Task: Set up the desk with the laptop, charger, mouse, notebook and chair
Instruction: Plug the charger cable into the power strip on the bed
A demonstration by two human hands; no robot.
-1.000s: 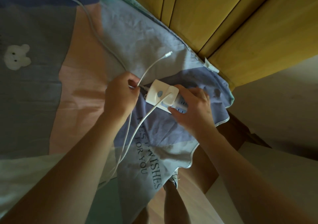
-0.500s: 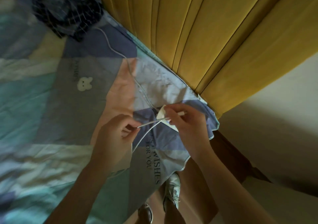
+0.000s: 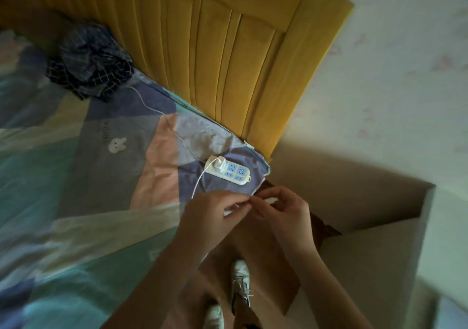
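Observation:
A white power strip with blue sockets lies on the bed's near corner, a white charger plug seated in its left end. The charger's thin white cable runs down from the plug into my left hand. My right hand meets the left just past the bed's edge and pinches the cable's white end between its fingertips. Both hands are closed on the cable. The strip's own cord trails up across the bedsheet.
A patterned bedsheet covers the bed at left. A dark checked cloth is bunched near the yellow padded headboard. A pale wall stands at right. My shoes are on the brown floor beside the bed.
My right hand has let go of the power strip, which now lies uncovered on the bed. Both hands have pulled back off the bed's edge, holding the cable. The view has risen.

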